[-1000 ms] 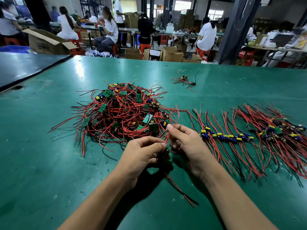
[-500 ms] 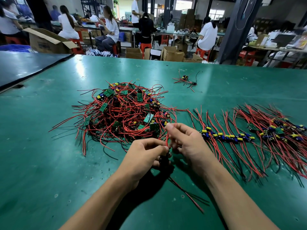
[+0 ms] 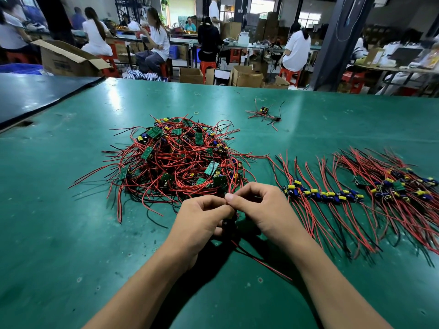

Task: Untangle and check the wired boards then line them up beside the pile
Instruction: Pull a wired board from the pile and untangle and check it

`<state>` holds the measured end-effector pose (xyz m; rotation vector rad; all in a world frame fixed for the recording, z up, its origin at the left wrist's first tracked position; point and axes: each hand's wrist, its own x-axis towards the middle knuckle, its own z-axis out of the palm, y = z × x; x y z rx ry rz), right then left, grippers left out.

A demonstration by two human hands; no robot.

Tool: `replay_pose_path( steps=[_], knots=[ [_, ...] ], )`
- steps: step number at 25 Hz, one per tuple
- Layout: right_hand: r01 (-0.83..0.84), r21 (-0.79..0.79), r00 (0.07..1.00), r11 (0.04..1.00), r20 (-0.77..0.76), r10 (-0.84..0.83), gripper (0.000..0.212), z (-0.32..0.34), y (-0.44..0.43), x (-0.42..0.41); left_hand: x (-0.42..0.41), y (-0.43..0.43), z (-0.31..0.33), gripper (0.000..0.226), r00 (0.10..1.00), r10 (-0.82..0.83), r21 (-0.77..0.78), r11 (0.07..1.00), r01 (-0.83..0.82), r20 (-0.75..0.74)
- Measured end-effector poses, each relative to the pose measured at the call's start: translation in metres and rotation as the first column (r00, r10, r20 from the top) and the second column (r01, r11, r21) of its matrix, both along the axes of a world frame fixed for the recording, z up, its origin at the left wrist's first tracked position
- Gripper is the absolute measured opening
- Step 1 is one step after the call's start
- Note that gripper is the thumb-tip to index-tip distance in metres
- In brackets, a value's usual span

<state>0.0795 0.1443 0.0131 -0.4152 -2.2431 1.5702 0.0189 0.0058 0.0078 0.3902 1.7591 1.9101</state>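
Note:
A tangled pile [image 3: 177,160] of small green boards with red and black wires lies on the green table [image 3: 71,233]. Just in front of it, my left hand [image 3: 202,222] grips one wired board [image 3: 229,225], mostly hidden between my palms. My right hand [image 3: 261,210] pinches that board's wires at the top, its fingertips touching my left thumb. The board's red and black leads [image 3: 263,264] trail toward me across the table. To the right, a row of lined-up boards [image 3: 325,194] lies with wires fanned out, running on into a denser group [image 3: 399,184].
A few stray wired boards [image 3: 264,113] lie apart at the back of the table. A dark table [image 3: 35,93] adjoins at the left. Beyond the far edge, seated people work among cardboard boxes [image 3: 69,59] and a dark pillar [image 3: 332,41].
My hands have closed together; the right hand slid down the wires toward the left. The trailing leads shifted slightly on the table.

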Motion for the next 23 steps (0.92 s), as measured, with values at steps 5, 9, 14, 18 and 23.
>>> replay_pose_path(
  steps=[5,9,14,18,23],
  knots=[
    [0.029,0.176,1.0,0.984,0.005,-0.03,0.011,-0.001,-0.001,-0.001,0.0,-0.001,0.0,0.006,0.998,-0.008,-0.064,0.998,0.004,-0.061],
    [0.025,0.117,1.0,0.993,0.005,-0.026,0.009,0.001,-0.002,-0.002,-0.003,-0.002,-0.001,0.003,0.998,-0.035,-0.035,0.999,0.034,-0.048],
    [-0.111,-0.293,0.993,0.95,-0.068,0.095,0.009,0.001,-0.003,-0.004,-0.011,-0.004,0.0,0.019,0.99,-0.093,0.082,0.993,0.085,0.108],
    [-0.16,-0.202,0.986,0.966,-0.079,0.147,0.005,-0.003,0.003,-0.003,-0.01,-0.005,-0.001,0.02,0.983,-0.168,0.069,0.984,0.163,0.069],
    [-0.197,-0.287,0.98,0.938,-0.071,0.184,0.025,-0.004,0.003,-0.001,-0.009,-0.004,-0.005,0.013,0.979,-0.199,0.039,0.98,0.197,0.038]
  ],
)
